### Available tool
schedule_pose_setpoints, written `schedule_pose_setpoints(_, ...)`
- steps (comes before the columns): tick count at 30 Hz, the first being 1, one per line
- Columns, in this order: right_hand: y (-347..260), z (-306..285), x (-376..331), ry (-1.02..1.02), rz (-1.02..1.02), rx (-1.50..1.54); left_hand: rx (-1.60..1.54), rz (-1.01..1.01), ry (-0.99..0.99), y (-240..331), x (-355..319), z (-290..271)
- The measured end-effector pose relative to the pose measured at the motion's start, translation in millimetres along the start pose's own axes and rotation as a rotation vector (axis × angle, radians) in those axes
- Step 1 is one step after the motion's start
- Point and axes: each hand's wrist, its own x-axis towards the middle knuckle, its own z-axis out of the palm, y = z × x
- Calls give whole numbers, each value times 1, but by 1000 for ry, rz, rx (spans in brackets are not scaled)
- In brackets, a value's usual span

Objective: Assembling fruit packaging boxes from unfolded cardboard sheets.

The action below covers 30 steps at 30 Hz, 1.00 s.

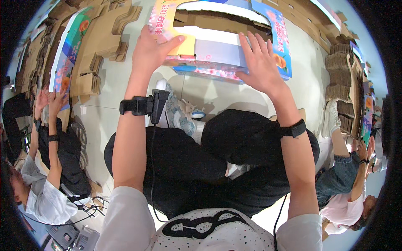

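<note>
A printed cardboard box (217, 44) stands on the floor before me, yellow at the left and blue at the right, with pink blossoms and a large cut-out opening in its top. My left hand (151, 52) lies against the box's near left corner. Its thumb stretches over the yellow panel, and the other fingers run along the left side, partly hidden. On the near top edge toward the right rests my right hand (261, 65), fingers spread and thumb hanging lower over the front. Both hands touch the box from outside.
Flattened brown cardboard (102, 31) lies at the left, beside a co-worker's hands (50, 98) on another printed box (69, 54). Stacked cardboard (340, 75) stands at the right, near another person's hands (364, 150). My crossed legs (209, 154) fill the space below the box; a cable (153, 167) hangs from my left wristband.
</note>
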Motion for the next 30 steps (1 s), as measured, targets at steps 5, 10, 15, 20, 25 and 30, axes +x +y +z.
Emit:
schedule_pose_setpoints(5,1,5,0,-11,4,6,78,13,58,-3,1,6)
schedule_pose_setpoints(10,2,3,0,8,-8,-1,337,66,117,-17,3,12)
schedule_pose_setpoints(15,7,-12,-8,-35,149,32,251,138,-61,-10,5,1)
schedule_pose_setpoints(20,13,-4,-8,-160,128,-46,277,153,-46,-12,2,6)
schedule_pose_setpoints(25,10,-2,-7,-118,108,-82,246,168,7,-16,0,9)
schedule_pose_setpoints(30,10,-4,1,-33,149,-58,245,159,12,-10,1,8)
